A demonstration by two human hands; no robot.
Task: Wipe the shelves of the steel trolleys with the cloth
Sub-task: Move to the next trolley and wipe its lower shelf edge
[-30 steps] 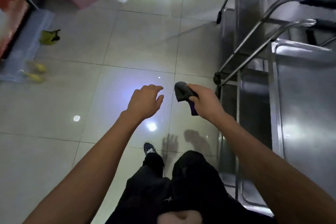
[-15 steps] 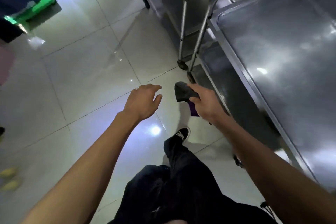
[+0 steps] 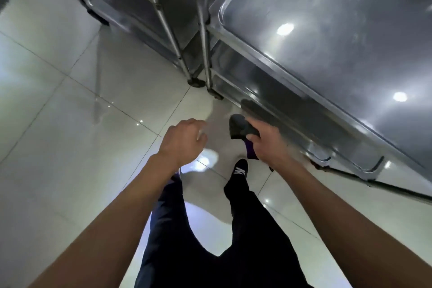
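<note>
A view looking down from a person's head at a glossy floor (image 3: 70, 105) of large pale tiles with thin dark joints. Round ceiling lights show as bright spots on the tiles. The room is dim and bluish.

Two steel trolleys stand along the upper right. The nearer trolley (image 3: 346, 37) fills the right side; its flat top shelf has a raised, rounded rim and mirrors two ceiling lights. Lower shelves show in shadow under that rim. The second trolley (image 3: 131, 7) stands just behind it, toward the upper left. Their slanted tubular legs run down side by side to small wheels (image 3: 196, 82) on the floor.

Both bare forearms reach forward from the bottom edge. The right hand (image 3: 268, 142) grips a cloth (image 3: 240, 127), with the fingers curled round it. The cloth sticks out from the finger side of the fist, toward the left and away from the person, and a smaller part hangs below the hand. It is held in the air just beside the edge of the nearer trolley's lower shelves; whether it touches the steel cannot be told.

The cloth is dark grey and bunched into a soft lump, and the hanging part is purple.

The left hand (image 3: 182, 140) hangs in the air to the left of the cloth, apart from it, fingers loosely curled and holding nothing.

Below are black trousers (image 3: 210, 241) and one black shoe (image 3: 240, 168) with a white mark.
</note>
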